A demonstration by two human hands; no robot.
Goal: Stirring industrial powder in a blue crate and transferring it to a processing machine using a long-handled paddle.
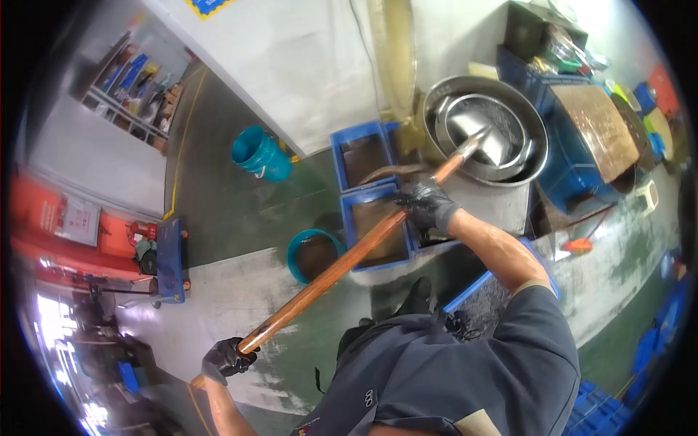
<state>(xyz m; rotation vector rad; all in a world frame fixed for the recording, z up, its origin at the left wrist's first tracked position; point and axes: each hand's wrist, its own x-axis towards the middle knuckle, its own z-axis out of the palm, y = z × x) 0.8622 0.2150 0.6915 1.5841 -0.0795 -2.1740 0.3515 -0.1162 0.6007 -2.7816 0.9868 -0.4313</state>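
One long wooden pole (323, 280), round, smooth and orange-brown, runs slantwise above the green-and-white floor (240, 291), its far end passing over the left edge of the grey worktop (502, 207). Two hands, both in shiny black gloves, are clenched round it: the left hand (229, 358) near its lower end, a short stub showing beyond the fist, and the right hand (429, 203) farther up. The pole's far end narrows to a pale, metallic-looking tip in front of two round steel basins, the smaller inner basin (494, 151) nested in the larger outer basin (536, 138), toward the worktop's far edge. One dark curved piece (389, 171) lies by the pole just past the right hand; it may be part of the tool, but blur leaves that unclear.

Beyond the worktop's left edge are two blue plastic crates (337, 166) of murky brown contents, a third blue piece partly hidden behind. Two teal buckets (270, 161) stand on the floor, the nearer holding something brown.
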